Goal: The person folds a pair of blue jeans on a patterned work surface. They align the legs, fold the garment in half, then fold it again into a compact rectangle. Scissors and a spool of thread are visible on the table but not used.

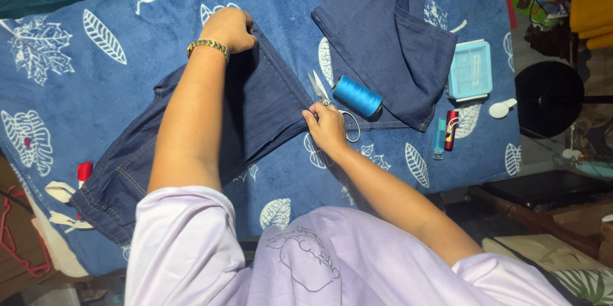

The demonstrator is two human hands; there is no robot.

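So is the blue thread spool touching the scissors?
Cannot tell: in the head view the thread spool lies right beside the scissors, with no clear gap or contact.

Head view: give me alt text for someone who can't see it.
Both hands pinch the folded edge of dark blue denim trousers on a leaf-printed blue cloth: left hand at the far end, right hand at the near end. Beside the right hand lie scissors and a blue thread spool; a light blue box sits farther right.

- Left hand (231, 28) gripping dark denim trousers (255, 102) at hem's far corner.
- Right hand (325, 128) pinching same hem, just beside scissors (322, 92).
- Blue thread spool (356, 95) right of scissors, touching.
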